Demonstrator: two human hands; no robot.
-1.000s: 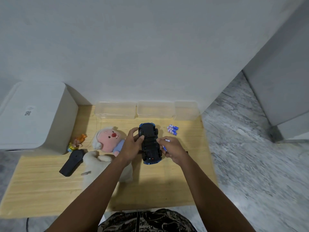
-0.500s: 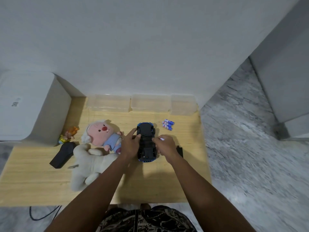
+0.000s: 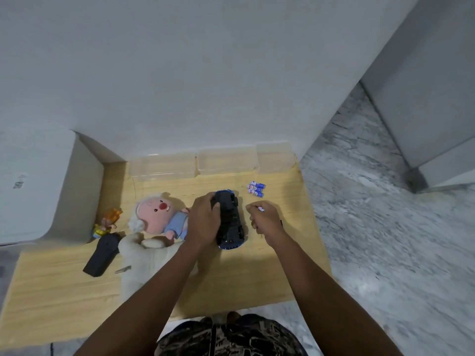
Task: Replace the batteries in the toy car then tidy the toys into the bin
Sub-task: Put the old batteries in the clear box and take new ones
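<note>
Head view: toy car (image 3: 229, 222) lies belly-up mid table (image 3: 64, 291), black underside facing the cam, prob so the batt bay is reachable. Left hand (image 3: 204, 222) is clamped over its left flank, thumb on the underside, pinning it steady. Right hand (image 3: 267, 219) sits just beside the car on its right, not touching it, fingers curled closed around a small blue/white piece at the tips, likely a battery; can't confirm. Spare batteries (image 3: 255, 189) lie near the car's far end, to the right, w/ clear bins (image 3: 223, 161) lined along the wall behind, handy for tidying later.

Car's long axis runs roughly away from the person toward the wall, tilted slightly, near end swung a bit right. Which end is the nose: can't tell.

Pink plush (image 3: 160, 217) and white plush (image 3: 144, 255) lie left of the car, touching the left forearm; black remote (image 3: 102, 254) and small figure (image 3: 106, 223) further left. Judged: batt swap underway, tidy not begun.
</note>
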